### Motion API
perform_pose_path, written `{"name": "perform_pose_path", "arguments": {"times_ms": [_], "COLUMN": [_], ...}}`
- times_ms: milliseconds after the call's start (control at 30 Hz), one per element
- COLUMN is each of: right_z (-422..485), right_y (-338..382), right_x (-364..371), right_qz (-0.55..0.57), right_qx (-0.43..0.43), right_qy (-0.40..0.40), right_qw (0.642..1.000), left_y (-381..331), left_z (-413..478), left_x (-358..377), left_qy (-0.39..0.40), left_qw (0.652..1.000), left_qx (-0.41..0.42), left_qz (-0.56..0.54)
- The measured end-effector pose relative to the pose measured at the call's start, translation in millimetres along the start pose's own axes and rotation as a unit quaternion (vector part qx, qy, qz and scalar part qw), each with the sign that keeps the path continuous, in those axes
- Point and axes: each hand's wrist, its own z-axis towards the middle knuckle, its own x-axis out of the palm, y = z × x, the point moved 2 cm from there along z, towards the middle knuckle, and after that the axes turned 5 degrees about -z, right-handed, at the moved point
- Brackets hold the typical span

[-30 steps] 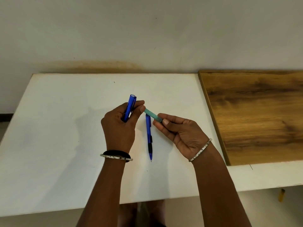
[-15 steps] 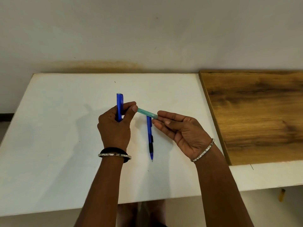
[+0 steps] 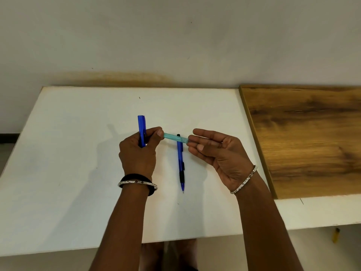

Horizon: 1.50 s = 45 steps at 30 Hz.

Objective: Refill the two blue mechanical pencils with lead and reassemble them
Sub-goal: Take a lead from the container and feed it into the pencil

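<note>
My left hand [image 3: 137, 153] grips one blue mechanical pencil [image 3: 141, 126] upright, its top end sticking up above my fist. The thumb and forefinger of that hand also pinch the left end of a teal lead tube [image 3: 174, 137]. My right hand [image 3: 216, 153] holds the tube's right end between thumb and fingers. The tube hangs almost level between both hands. A second blue mechanical pencil [image 3: 180, 165] with a black grip lies on the white table [image 3: 68, 163] below the tube, tip pointing toward me.
A brown wooden board [image 3: 304, 137] lies on the table to the right of my right hand. A pale wall runs behind the table's far edge. A small yellow object [image 3: 336, 234] shows below the table's front right edge.
My left hand has turned the held pencil from a rightward tilt to upright and shifted left. The teal tube has levelled out, with more of it showing between my hands.
</note>
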Motion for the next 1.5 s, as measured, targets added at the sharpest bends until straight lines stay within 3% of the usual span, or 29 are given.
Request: {"name": "perform_pose_path", "arguments": {"times_ms": [1000, 1500], "right_z": [-0.2, 0.9], "right_y": [-0.8, 3.7], "right_x": [-3.5, 0.2], "right_qz": [-0.024, -0.093], "right_qx": [-0.016, -0.084], "right_qy": [-0.073, -0.120], "right_qw": [0.997, 0.985], "left_y": [2.5, 2.8], "left_z": [-0.2, -2.8], "left_x": [3.5, 5.0], "left_qy": [0.020, 0.015], "left_qw": [1.000, 0.999], "left_qx": [0.001, -0.038], "left_qz": [-0.002, -0.014]}}
